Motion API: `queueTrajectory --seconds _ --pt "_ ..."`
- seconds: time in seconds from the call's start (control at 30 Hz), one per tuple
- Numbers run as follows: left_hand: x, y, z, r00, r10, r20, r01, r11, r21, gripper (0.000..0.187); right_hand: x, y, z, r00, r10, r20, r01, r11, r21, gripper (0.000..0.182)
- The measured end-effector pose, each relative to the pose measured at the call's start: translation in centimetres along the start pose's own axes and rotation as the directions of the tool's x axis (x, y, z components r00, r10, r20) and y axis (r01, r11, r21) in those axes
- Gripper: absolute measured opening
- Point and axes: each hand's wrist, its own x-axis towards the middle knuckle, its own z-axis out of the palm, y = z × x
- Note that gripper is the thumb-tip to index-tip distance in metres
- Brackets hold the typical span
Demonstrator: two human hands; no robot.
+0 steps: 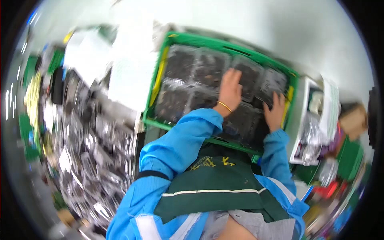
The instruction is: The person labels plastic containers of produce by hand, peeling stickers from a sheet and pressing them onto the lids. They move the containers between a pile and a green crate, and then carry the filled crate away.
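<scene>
A green crate [191,38] holds several clear plastic boxes with dark contents, set side by side in rows. Above the middle boxes, my left hand [230,89] lies with its fingers stretched forward, over or touching a clear box [247,74] in the far row. My right hand [275,111] is at the crate's right side, thumb and fingers spread, with the fingertips at the near edge of the far right box [273,82]. That box looks slightly tilted. Motion blur hides exactly how firmly either hand touches the boxes.
Left of the crate, a large heap of clear plastic packaging [98,156] sits beside white sheets [132,76]. To the right stands a white container [298,132] with plastic bags and small items, near a brown cardboard box [353,121]. A pale wall or surface [248,20] lies beyond.
</scene>
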Motion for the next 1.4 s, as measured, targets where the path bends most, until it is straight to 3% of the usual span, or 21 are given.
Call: queueTrajectory --seconds 0.07,0.1,0.17,0.23,0.37,0.43,0.47,0.5,0.57,0.67,0.7,0.77,0.83,0.97,1.0,1.13,1.17,1.23,1.27,1.3,1.4 --pt "-1.5 1.9 -3.3 0.999 -0.033 -0.019 0.029 0.985 -0.172 0.036 0.0 -0.1 -0.3 0.999 -0.033 0.030 0.035 0.998 -0.056 0.060" --pt "-2.6 2.6 -5.4 0.995 -0.065 -0.070 0.055 0.988 -0.144 0.036 0.1 -0.4 -0.4 0.999 -0.043 0.033 0.046 0.995 -0.092 0.059" --pt "-5.7 3.6 -10.3 0.885 -0.448 0.125 0.432 0.691 -0.580 0.029 0.1 -2.1 -0.8 0.994 -0.100 0.043 0.101 0.995 -0.014 0.055" --pt "-9.6 3.5 -15.3 0.778 -0.623 0.086 0.525 0.568 -0.634 0.024 0.9 -4.1 -0.9 0.991 -0.126 0.044 0.124 0.991 0.054 0.051" --pt "-21.9 -2.4 -20.1 0.356 -0.921 -0.161 0.537 0.342 -0.771 0.021 1.8 -10.9 -0.8 0.956 -0.271 0.113 0.228 0.928 0.295 0.033" --pt "-24.4 -5.1 -21.0 0.123 -0.953 -0.277 0.540 0.298 -0.787 0.037 2.1 -14.4 -0.4 0.939 -0.305 0.157 0.202 0.861 0.468 0.029" --pt "-25.3 -7.4 -20.9 -0.006 -0.945 -0.328 0.547 0.271 -0.792 0.053 2.2 -15.7 0.5 0.918 -0.379 0.115 0.275 0.818 0.505 0.026" --pt "-25.5 -9.0 -21.6 -0.041 -0.951 -0.305 0.504 0.244 -0.829 0.062 2.1 -17.4 0.9 0.899 -0.423 0.117 0.289 0.771 0.568 0.024" --pt "-25.6 -12.3 -22.2 0.012 -0.951 -0.310 0.479 0.277 -0.833 0.055 1.5 -20.7 1.0 0.838 -0.528 0.137 0.353 0.718 0.600 0.021" --pt "-24.5 -14.9 -22.3 0.159 -0.911 -0.380 0.132 0.401 -0.907 0.024 -0.5 -23.9 2.3 0.751 -0.634 0.183 0.359 0.625 0.693 0.020" --pt "-23.8 -14.1 -21.9 0.161 -0.879 -0.449 0.069 0.463 -0.883 0.021 -1.1 -24.6 2.6 0.709 -0.676 0.200 0.377 0.604 0.702 0.020" --pt "-23.2 -11.3 -22.3 0.266 -0.890 -0.370 -0.003 0.383 -0.924 0.019 -2.4 -26.1 2.7 0.632 -0.737 0.239 0.350 0.546 0.761 0.022" --pt "-23.6 -6.5 -22.0 0.345 -0.877 -0.335 0.456 0.468 -0.757 0.013 -4.0 -27.4 3.4 0.610 -0.714 0.343 0.167 0.540 0.825 0.028" --pt "-23.2 0.6 -21.3 0.643 -0.705 -0.300 0.518 0.688 -0.508 0.020 -6.5 -29.5 3.7 0.440 -0.786 0.435 -0.021 0.475 0.880 0.038" --pt "-22.7 1.8 -21.8 0.700 -0.647 -0.303 0.527 0.753 -0.393 0.020 -6.8 -29.5 4.0 0.410 -0.819 0.401 0.035 0.453 0.891 0.031" --pt "-22.7 2.8 -20.9 0.680 -0.695 -0.236 0.464 0.656 -0.595 0.020 -7.2 -28.6 4.7 0.392 -0.835 0.385 -0.019 0.411 0.911 0.012" --pt "-22.3 3.4 -20.9 0.601 -0.783 -0.157 0.393 0.461 -0.795 0.022 -7.1 -28.4 4.2 0.395 -0.834 0.386 -0.018 0.413 0.910 0.012" --pt "-21.7 4.1 -20.8 0.481 -0.873 0.081 0.140 -0.015 -0.990 0.030 -7.0 -28.2 2.9 0.259 -0.935 0.242 0.217 0.301 0.929 0.010" --pt "-21.7 3.8 -20.5 0.484 -0.875 -0.021 0.225 0.148 -0.963 0.035 -7.0 -28.4 2.0 0.239 -0.950 0.202 0.234 0.258 0.937 0.009" --pt "-22.2 2.7 -20.7 0.376 -0.919 -0.116 0.293 0.237 -0.926 0.034 -6.4 -28.7 1.0 0.240 -0.949 0.203 0.237 0.260 0.936 0.009" --pt "-24.2 0.9 -24.1 0.231 -0.884 -0.405 0.026 0.422 -0.906 0.032 -3.2 -29.1 0.0 0.442 -0.818 0.369 -0.078 0.375 0.924 0.005"
